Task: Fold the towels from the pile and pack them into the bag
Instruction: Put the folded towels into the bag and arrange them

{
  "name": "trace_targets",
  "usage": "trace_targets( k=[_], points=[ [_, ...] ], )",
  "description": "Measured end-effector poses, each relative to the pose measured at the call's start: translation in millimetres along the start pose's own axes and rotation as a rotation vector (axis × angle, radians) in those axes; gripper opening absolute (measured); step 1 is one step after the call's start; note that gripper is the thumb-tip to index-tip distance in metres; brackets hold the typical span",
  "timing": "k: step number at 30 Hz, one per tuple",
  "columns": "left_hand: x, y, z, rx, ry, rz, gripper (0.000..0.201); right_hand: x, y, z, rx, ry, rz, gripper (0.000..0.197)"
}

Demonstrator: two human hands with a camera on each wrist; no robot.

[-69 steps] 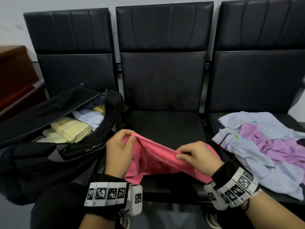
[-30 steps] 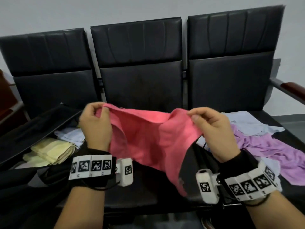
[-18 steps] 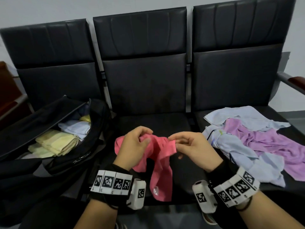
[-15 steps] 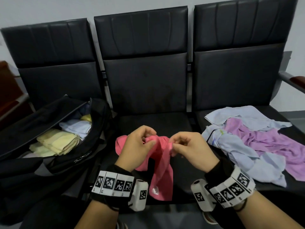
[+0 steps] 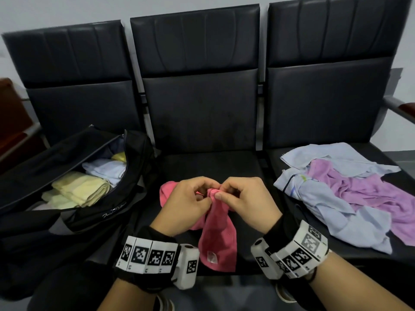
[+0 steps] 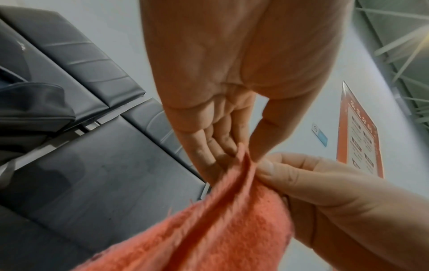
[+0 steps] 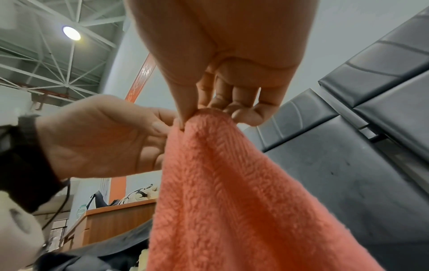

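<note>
Both hands, left hand point(image 5: 188, 205) and right hand point(image 5: 244, 198), pinch the pink terry towel's point(image 5: 219, 239) joined top corners, its length hanging straight down toward the person.

Counted items on a row of black padded seats

Three black padded seats point(image 5: 197, 122) – one open black fabric bag point(image 5: 74, 198), one pink terry towel point(image 5: 219, 234), two hands, two marker-patterned wristbands point(image 5: 147, 257); loose pile: one purple towel point(image 5: 363, 191), pale blue ones uncountable; inside the bag the folded towels overlap, count unclear.
</note>
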State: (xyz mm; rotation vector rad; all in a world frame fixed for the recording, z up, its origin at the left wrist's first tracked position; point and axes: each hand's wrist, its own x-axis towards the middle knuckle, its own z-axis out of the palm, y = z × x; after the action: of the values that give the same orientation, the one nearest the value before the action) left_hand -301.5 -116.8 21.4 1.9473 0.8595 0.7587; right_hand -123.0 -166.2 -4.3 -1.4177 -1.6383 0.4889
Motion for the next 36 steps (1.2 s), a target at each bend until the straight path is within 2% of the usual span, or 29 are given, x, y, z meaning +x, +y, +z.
trace_targets(
  k=[3,9,15,20,25,28,32,36],
  points=[
    [-3,2,0,0.015,-0.039,0.01,0.026,-1,-2,2,-0.056,0.019,0.008,0.017],
    [-3,1,2,0.161,-0.025,0.051,0.031,-1,-10,8,-0.16,0.002,-0.008,0.018],
    [-3,-5,-3,0.351,0.082,0.17,0.03,-3,-2,5,-0.257,-0.194,-0.064,0.004],
    [-4,-8,-15,0.309,0.305,0.239,0.032,-8,29,0,-0.308,-0.399,-0.026,0.013],
    [-1,-7,-30,0.196,0.512,0.202,0.03,-17,67,5,-0.556,-0.502,-0.051,0.024],
    [-2,-7,-43,0.186,0.628,0.197,0.026,-21,84,4,-0.683,-0.57,-0.095,0.022],
    [-2,-15,-70,0.165,0.789,0.153,0.03,-23,95,-6,-0.763,-0.552,-0.156,0.021],
    [-5,-27,-94,0.18,0.908,0.094,0.028,-22,93,-23,-0.759,-0.355,-0.238,0.017]
  ],
)
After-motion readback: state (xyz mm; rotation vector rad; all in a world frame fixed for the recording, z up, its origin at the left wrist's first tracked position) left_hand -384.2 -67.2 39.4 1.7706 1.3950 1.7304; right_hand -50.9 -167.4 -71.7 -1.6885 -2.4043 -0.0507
